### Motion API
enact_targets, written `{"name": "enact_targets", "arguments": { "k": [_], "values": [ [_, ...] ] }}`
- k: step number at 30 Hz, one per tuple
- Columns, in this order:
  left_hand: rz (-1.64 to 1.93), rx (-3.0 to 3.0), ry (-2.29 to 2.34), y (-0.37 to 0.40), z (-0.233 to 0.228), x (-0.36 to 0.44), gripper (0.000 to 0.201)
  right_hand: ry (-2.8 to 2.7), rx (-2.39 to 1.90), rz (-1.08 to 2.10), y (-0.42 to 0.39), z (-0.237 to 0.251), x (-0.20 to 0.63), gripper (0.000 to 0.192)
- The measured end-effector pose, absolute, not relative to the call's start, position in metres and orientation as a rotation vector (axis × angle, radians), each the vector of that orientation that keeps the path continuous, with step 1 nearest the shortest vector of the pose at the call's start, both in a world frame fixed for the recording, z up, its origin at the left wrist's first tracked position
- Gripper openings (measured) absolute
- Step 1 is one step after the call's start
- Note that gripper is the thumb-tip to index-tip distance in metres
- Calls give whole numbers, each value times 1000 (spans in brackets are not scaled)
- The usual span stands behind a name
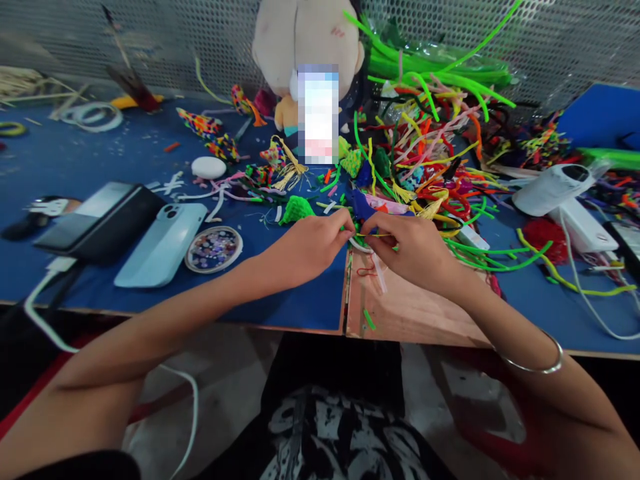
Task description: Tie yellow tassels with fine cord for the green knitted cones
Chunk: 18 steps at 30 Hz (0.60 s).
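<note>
My left hand (320, 241) and my right hand (407, 243) are close together over the front middle of the blue table, thumbs and fingertips pinched. A thin yellow strand (379, 234) shows at the right fingertips and runs toward the left ones. Whatever the left fingers pinch is too small to make out. Just behind the hands are a green piece of fuzzy craft work (297, 209) and a dark blue one (361, 203). A bare wooden patch (395, 310) lies under my right hand, with a red thread (367, 271) on it.
Tangled coloured pipe cleaners (430, 153) pile up at the back right, near a white handheld device (553, 190). To the left lie a light blue phone (163, 247), a black device (100, 223) with a white cable, and a round bead-filled disc (214, 249). A plush doll (275, 40) stands behind a blurred screen (319, 113).
</note>
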<state>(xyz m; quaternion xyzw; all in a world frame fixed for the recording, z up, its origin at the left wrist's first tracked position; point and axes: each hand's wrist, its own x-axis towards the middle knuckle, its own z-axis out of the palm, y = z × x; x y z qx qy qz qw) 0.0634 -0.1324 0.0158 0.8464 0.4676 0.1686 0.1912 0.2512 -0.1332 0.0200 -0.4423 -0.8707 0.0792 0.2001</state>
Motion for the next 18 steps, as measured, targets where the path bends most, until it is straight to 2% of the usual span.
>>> {"name": "enact_targets", "arguments": {
  "k": [6, 12, 18],
  "values": [
    [515, 2451, 1358, -134, 23, 66, 17, -2414, -1197, 156, -131, 22, 253, 17],
    [758, 2385, 1182, -129, 17, 66, 15, -2382, -1099, 171, -128, 14, 259, 17],
    [816, 2249, 1088, -123, 5, 69, 15, -2417, -1035, 114, -123, 2, 261, 18]
  ]
}}
